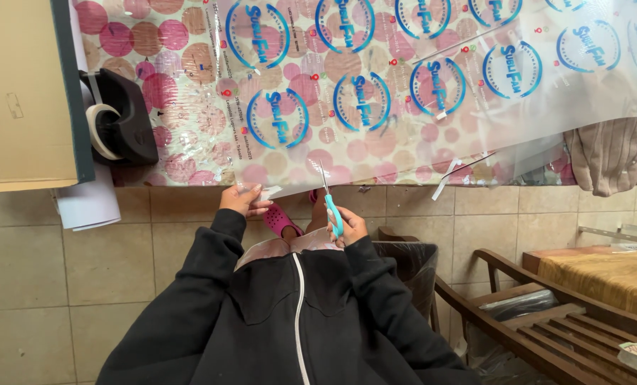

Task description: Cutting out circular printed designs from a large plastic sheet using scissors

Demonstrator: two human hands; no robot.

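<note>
Left hand [241,200] pinches the clear printed film [375,100] at the table's [190,171] near edge; right hand [347,227] grips turquoise scissors [330,203], blades up against it. Tape dispenser [119,117] sits left, glove [607,153] right, wooden chair [539,321] on tiled floor [62,278].

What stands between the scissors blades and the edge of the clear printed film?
Nothing visible. The scissors in the right hand point up at the film edge, with the tips already at it. The left hand pinches the edge to the side, clear of the blades.
</note>
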